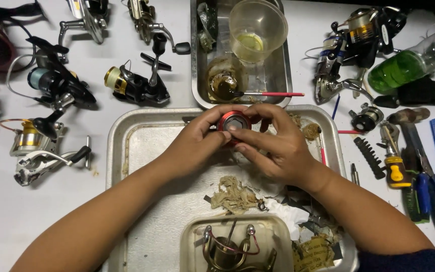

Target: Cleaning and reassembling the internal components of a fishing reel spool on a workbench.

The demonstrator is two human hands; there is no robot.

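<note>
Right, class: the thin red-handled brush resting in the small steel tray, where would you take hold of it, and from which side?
Grip the red-handled brush by the bare handle end jutting over the steel tray rim, coming from the right. Its bristle end sits in the greasy tub, so that end is messy and boxed in.

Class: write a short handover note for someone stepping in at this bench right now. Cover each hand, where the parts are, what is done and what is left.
Left hand and right hand together hold a red spool above the big metal tray.
A greasy rag lies on the tray; a reel rotor sits in the near tub.
Grease brush rests in the far tray.
Done: reel taken apart.
Left: spool and rotor not yet back together.
</note>
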